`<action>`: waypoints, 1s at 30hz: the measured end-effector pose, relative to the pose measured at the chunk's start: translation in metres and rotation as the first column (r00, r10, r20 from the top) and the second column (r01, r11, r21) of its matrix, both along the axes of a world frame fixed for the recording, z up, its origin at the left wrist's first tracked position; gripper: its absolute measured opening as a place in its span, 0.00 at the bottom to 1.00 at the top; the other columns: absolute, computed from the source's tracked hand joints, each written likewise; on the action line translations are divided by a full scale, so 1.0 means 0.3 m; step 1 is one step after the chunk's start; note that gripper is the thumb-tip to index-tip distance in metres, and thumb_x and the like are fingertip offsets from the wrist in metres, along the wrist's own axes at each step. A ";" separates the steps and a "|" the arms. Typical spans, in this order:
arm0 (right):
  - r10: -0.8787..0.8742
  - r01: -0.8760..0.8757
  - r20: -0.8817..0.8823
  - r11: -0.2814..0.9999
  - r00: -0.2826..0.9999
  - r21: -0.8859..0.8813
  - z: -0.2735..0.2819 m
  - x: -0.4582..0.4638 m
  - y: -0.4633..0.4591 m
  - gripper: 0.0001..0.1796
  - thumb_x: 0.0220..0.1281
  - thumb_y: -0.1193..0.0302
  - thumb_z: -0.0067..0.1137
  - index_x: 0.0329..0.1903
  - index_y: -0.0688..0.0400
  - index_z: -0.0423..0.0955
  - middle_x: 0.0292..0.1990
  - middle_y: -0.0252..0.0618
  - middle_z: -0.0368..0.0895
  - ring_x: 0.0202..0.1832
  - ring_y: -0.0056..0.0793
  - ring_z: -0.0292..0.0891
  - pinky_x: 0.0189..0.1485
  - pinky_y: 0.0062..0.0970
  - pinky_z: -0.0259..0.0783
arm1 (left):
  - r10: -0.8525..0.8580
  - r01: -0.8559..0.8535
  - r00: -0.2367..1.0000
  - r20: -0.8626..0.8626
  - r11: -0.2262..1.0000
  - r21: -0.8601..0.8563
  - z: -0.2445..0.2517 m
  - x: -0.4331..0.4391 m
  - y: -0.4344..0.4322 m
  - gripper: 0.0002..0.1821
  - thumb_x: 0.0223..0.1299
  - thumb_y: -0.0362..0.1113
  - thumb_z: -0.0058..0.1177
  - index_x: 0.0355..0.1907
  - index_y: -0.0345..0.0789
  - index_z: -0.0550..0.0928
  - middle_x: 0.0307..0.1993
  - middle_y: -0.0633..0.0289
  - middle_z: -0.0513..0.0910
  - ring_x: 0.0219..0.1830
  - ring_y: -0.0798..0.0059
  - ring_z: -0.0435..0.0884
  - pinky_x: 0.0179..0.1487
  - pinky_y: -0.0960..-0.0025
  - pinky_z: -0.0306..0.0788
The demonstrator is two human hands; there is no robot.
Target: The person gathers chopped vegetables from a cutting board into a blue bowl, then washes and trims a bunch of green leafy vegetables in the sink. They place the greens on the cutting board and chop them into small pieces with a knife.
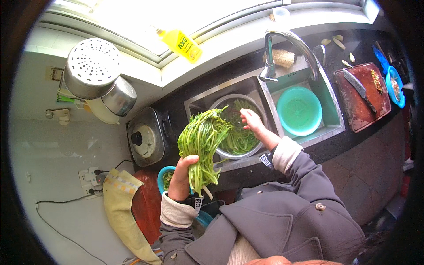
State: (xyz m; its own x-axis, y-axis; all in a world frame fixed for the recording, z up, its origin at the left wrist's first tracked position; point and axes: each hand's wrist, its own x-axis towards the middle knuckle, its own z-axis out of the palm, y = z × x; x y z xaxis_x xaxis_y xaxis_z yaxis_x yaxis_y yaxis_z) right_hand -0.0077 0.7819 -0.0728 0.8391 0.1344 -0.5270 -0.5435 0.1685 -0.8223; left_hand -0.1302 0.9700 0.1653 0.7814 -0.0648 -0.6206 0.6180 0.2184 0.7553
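Note:
A large bunch of leafy green stalks (200, 142) is gripped in my left hand (181, 174), raised in front of the left sink basin. Behind it, a round metal basin (228, 155) stands in that sink and contains more cut greens (240, 140) in what looks like water. My right hand (252, 122) hovers over this basin with its fingers curled; whether a small piece is between the fingertips I cannot tell. In the right sink basin (331, 96) lies a round turquoise plastic basin (299, 111).
A chrome faucet (294, 38) arches over the sink. At right, a knife (359, 90) lies on a brown cutting board (356, 116), near a blue bowl (396, 87). Yellow dish soap (182, 44) stands on the sill. Left are a lidded pot (145, 140) and a blue bowl (162, 180) of scraps.

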 end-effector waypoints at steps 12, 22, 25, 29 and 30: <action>0.741 -0.744 0.226 0.497 0.632 0.447 0.429 0.113 0.128 0.37 0.60 0.37 0.37 0.57 0.54 0.70 0.51 0.38 0.76 0.49 0.27 0.74 0.55 0.28 0.68 | -0.091 0.072 0.987 -0.129 0.986 -0.148 -0.019 0.004 -0.038 0.29 0.54 0.49 0.46 0.53 0.30 0.69 0.38 0.55 0.78 0.37 0.68 0.78 0.42 0.69 0.73; 0.804 -0.636 -0.052 0.506 0.592 0.583 0.228 0.048 0.089 0.36 0.62 0.37 0.31 0.57 0.51 0.69 0.51 0.40 0.74 0.48 0.33 0.73 0.50 0.36 0.70 | 0.023 -0.039 0.997 -0.072 0.973 -0.227 -0.118 0.023 0.030 0.27 0.53 0.49 0.48 0.50 0.30 0.73 0.34 0.56 0.80 0.33 0.70 0.80 0.38 0.71 0.75; 0.742 -0.486 -0.105 0.532 0.662 0.693 0.170 0.004 0.075 0.35 0.64 0.39 0.28 0.52 0.54 0.71 0.43 0.44 0.78 0.39 0.38 0.77 0.41 0.40 0.75 | 0.072 -0.081 0.996 -0.043 0.960 -0.267 -0.190 0.032 0.067 0.26 0.54 0.46 0.47 0.50 0.29 0.73 0.35 0.54 0.81 0.32 0.70 0.81 0.37 0.70 0.76; 0.475 -0.078 -0.253 0.572 0.843 0.816 0.135 -0.080 0.105 0.34 0.66 0.41 0.28 0.52 0.55 0.70 0.43 0.41 0.78 0.42 0.37 0.75 0.42 0.40 0.74 | 0.010 -0.018 0.999 -0.032 0.965 -0.261 -0.364 0.118 0.106 0.21 0.54 0.40 0.50 0.49 0.30 0.74 0.36 0.55 0.81 0.33 0.68 0.81 0.38 0.67 0.77; 0.408 -0.035 -0.240 0.562 0.881 0.826 0.132 -0.097 0.129 0.33 0.66 0.41 0.28 0.53 0.55 0.70 0.45 0.40 0.78 0.42 0.37 0.75 0.45 0.40 0.73 | -0.008 0.009 1.000 0.008 0.985 -0.171 -0.408 0.120 0.106 0.21 0.53 0.39 0.52 0.49 0.30 0.74 0.37 0.56 0.81 0.34 0.69 0.81 0.39 0.68 0.77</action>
State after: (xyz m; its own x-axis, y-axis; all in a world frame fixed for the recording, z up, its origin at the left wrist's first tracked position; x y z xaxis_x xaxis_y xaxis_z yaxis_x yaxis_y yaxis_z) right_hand -0.0368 0.8208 -0.0332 0.4859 0.7969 -0.3588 -0.8727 0.4649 -0.1493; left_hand -0.0943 1.0017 0.0430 0.7846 -0.1760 -0.5944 0.6152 0.3396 0.7115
